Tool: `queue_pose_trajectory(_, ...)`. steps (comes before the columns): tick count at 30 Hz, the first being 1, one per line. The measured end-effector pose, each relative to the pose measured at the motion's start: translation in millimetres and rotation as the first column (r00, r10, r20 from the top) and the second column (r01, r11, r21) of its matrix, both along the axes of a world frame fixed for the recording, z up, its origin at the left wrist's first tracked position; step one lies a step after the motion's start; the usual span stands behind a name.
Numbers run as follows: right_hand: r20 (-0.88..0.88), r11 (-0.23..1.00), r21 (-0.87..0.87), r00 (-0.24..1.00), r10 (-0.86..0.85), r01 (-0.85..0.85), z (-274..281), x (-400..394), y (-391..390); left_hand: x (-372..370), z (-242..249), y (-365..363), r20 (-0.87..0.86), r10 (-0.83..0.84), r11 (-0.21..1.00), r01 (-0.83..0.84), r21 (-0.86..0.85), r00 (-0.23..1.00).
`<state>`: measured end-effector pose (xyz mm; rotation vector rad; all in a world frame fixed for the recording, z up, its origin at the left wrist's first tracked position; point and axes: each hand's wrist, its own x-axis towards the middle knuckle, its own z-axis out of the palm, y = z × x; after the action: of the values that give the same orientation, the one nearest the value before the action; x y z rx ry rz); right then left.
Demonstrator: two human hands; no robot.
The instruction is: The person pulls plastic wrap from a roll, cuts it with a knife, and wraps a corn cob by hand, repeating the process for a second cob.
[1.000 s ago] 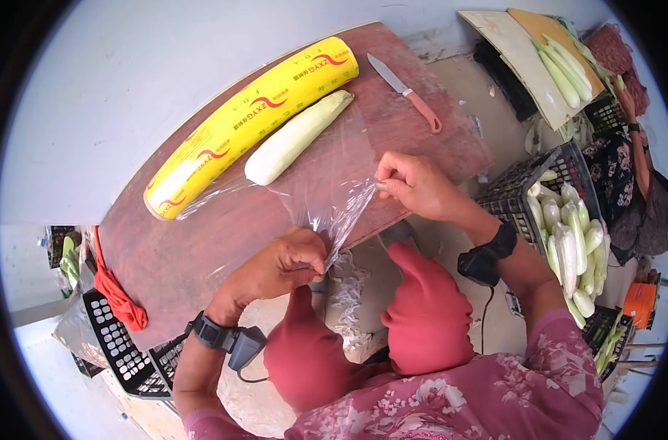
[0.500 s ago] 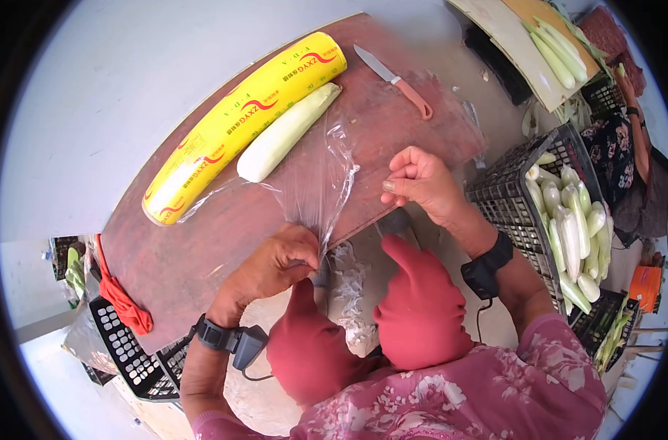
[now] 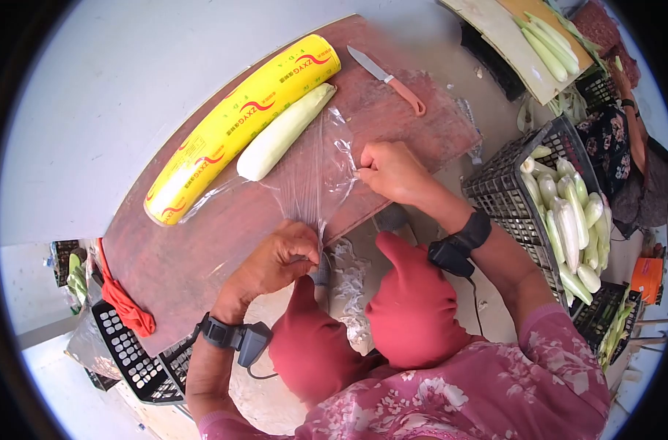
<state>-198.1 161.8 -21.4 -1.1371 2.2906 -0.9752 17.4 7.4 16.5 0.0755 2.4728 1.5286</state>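
Observation:
A yellow roll of clear film (image 3: 238, 128) lies along the far side of the reddish-brown table (image 3: 187, 271). Beside its near side is a pale green squash (image 3: 286, 132), resting where clear film (image 3: 308, 172) stretches out from the roll. My left hand (image 3: 282, 253) pinches the near end of this film at the table's front edge. Over the table's right part, my right hand (image 3: 389, 170) is closed at the film's right edge, fingertips pinched on it. A knife (image 3: 389, 79) with a pink handle lies behind my right hand, its blade pointing away.
Right of the table stands a black crate (image 3: 506, 180) full of pale squashes (image 3: 568, 213). A red cloth (image 3: 128, 304) hangs at the table's left corner above another black crate (image 3: 128, 352). More squashes lie on a board (image 3: 510, 44) at the upper right, near another person's arm (image 3: 634, 132).
My right hand has moved left and forward, from beside the film to its right edge, and its fingers have closed there. My left hand has stayed nearly in place.

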Motion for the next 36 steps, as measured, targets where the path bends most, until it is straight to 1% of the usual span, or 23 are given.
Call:
queue_pose_trajectory(1,-0.008,1.000,0.003,1.000,0.000,0.000,1.2,2.4,-1.5,0.4,-2.7,-0.9,-0.007,-0.001,1.000,0.001,0.004,1.000)
queue_pose_trajectory(4,-0.060,0.993,0.116,0.998,0.021,-0.014,10.5,7.4,-2.8,0.3,-1.9,0.2,-0.042,0.000,1.000,0.000,0.006,0.999)
queue_pose_trajectory(7,-0.059,0.999,-0.045,0.998,-0.025,0.022,2.6,6.3,2.0,1.5,-3.6,0.5,-0.059,-0.007,1.000,0.007,-0.006,0.998)
queue_pose_trajectory(10,0.097,0.987,-0.058,0.985,-0.143,0.149,-2.1,5.0,3.0,2.3,-6.9,-1.2,-0.057,0.001,1.000,-0.001,0.001,0.998)
queue_pose_trajectory(13,-0.016,0.974,-0.168,0.988,-0.156,0.151,-2.9,11.0,-1.1,3.7,-8.1,-1.4,-0.045,0.015,1.000,-0.014,0.016,0.999)
queue_pose_trajectory(16,-0.140,0.996,0.035,0.988,-0.071,0.077,6.8,17.2,-8.9,4.6,-10.0,-1.2,-0.054,0.014,0.999,-0.012,0.030,0.998)
queue_pose_trajectory(19,-0.165,1.000,0.020,0.986,-0.011,0.014,-5.9,12.4,-16.0,8.8,-10.1,0.2,-0.032,0.047,0.998,-0.045,0.045,0.998)
queue_pose_trajectory(20,-0.099,0.998,-0.019,0.993,-0.058,0.056,-8.9,10.7,-15.0,10.0,-9.5,0.1,-0.023,0.065,0.997,-0.064,0.047,0.998)
queue_pose_trajectory(22,0.037,0.986,-0.087,0.989,-0.141,0.144,-3.8,9.0,-10.7,12.8,-10.1,0.0,-0.056,0.088,0.996,-0.086,0.031,0.995)
queue_pose_trajectory(23,0.249,0.978,-0.086,0.955,-0.162,0.189,-1.8,8.6,-8.1,14.6,-10.3,0.7,-0.071,0.097,0.995,-0.095,0.026,0.993)
queue_pose_trajectory(24,0.449,0.969,-0.074,0.876,-0.177,0.234,3.5,8.3,-5.4,16.4,-10.1,1.7,-0.063,0.123,0.992,-0.122,0.024,0.990)
queue_pose_trajectory(25,0.629,0.960,-0.054,0.756,-0.183,0.276,6.8,7.7,-2.4,17.9,-9.9,3.2,-0.055,0.147,0.989,-0.146,0.022,0.988)
queue_pose_trajectory(28,0.790,0.922,-0.107,0.595,-0.148,0.372,0.4,3.8,5.6,20.0,-6.7,8.0,-0.026,0.201,0.979,-0.200,0.028,0.979)
queue_pose_trajectory(31,0.783,0.916,-0.135,0.608,-0.136,0.378,-2.0,1.0,16.0,22.0,-4.9,8.1,-0.033,0.213,0.977,-0.213,-0.005,0.977)
queue_pose_trajectory(34,0.659,0.946,-0.108,0.735,-0.163,0.307,1.6,0.2,26.6,24.1,-10.2,9.1,-0.082,0.210,0.975,-0.215,-0.059,0.974)
queue_pose_trajectory(36,0.532,0.953,-0.132,0.830,-0.165,0.274,1.2,2.2,32.4,25.0,-9.6,11.2,-0.126,0.206,0.969,-0.220,-0.113,0.970)
